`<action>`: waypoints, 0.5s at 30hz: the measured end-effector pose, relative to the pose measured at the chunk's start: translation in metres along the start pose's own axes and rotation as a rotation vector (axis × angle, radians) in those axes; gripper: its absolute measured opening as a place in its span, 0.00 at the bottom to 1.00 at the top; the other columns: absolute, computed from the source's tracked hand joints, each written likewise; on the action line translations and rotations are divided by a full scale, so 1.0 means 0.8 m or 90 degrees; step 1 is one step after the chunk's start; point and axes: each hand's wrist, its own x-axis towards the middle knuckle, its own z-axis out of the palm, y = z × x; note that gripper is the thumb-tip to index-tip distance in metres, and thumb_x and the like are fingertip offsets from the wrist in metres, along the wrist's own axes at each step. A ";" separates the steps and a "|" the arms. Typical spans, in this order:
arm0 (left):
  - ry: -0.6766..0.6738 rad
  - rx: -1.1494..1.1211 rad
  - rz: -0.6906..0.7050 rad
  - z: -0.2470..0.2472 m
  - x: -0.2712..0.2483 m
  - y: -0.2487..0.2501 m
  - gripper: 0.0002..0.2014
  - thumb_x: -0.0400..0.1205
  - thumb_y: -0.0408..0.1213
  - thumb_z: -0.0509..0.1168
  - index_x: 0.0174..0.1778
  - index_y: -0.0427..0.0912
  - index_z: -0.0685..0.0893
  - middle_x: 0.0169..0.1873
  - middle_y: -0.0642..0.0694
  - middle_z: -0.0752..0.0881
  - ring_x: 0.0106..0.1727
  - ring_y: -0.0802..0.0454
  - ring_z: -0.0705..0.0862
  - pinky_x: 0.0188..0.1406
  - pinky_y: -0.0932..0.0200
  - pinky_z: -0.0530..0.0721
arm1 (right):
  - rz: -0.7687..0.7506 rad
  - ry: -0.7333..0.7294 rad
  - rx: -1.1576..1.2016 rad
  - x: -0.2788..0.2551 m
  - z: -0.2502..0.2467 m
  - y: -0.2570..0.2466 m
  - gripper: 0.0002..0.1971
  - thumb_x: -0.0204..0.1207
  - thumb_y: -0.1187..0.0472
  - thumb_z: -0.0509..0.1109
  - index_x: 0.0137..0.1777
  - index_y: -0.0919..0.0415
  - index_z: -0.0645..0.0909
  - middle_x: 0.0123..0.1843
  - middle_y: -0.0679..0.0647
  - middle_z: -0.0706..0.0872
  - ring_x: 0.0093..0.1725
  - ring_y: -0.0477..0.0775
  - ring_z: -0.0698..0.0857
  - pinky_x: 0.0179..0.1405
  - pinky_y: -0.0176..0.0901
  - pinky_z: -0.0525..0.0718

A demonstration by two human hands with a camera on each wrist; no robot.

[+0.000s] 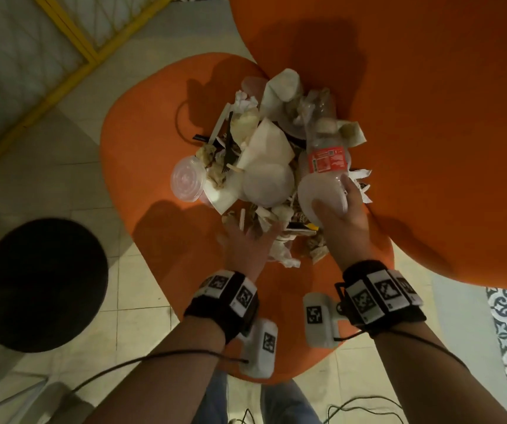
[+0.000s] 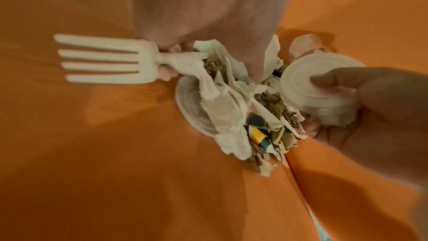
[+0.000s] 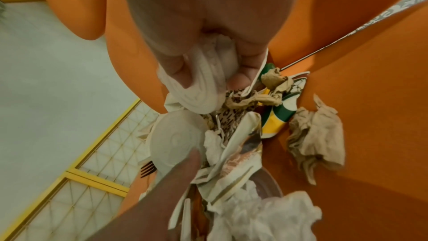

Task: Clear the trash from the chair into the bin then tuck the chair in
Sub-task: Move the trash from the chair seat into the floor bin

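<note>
The trash (image 1: 264, 166) lies heaped on the orange chair (image 1: 142, 179), directly ahead of both my hands and reaching back toward the chair's backrest. I judge it light throughout but loose: crumpled napkins, paper wrappers and thin plastic that will shed pieces if lifted from the top. My right hand (image 1: 342, 215) grips a white lid (image 1: 322, 194) at the near right edge of the heap, thumb on its face and fingers curled round its rim; the right wrist view confirms the pinch. A bottle (image 1: 325, 148) with a red label lies just beyond that hand's fingertips, empty by the look of it, slippery, best taken round the middle. My left hand (image 1: 247, 243) is at the near edge of the heap; the left wrist view shows its fingers pinching a white fork (image 2: 106, 58) together with a napkin (image 2: 222, 102), which are stiff and soft respectively and easily dropped. A clear lid (image 1: 186, 179) lies beyond and to the left of the left hand, brittle and springy. A black fork (image 1: 227, 145) sits deeper in the heap, its prongs a minor snag risk. A dark round bin (image 1: 42, 284) stands on the floor well left of the left wrist. Clearing is barely begun; I would scoop from beneath with both hands.
</note>
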 end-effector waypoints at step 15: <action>0.111 0.289 -0.111 0.037 -0.014 0.023 0.50 0.65 0.57 0.77 0.75 0.35 0.61 0.74 0.35 0.64 0.73 0.37 0.67 0.68 0.45 0.73 | -0.024 -0.045 0.011 -0.049 -0.023 0.022 0.33 0.77 0.67 0.68 0.80 0.51 0.61 0.58 0.40 0.76 0.49 0.33 0.82 0.33 0.22 0.81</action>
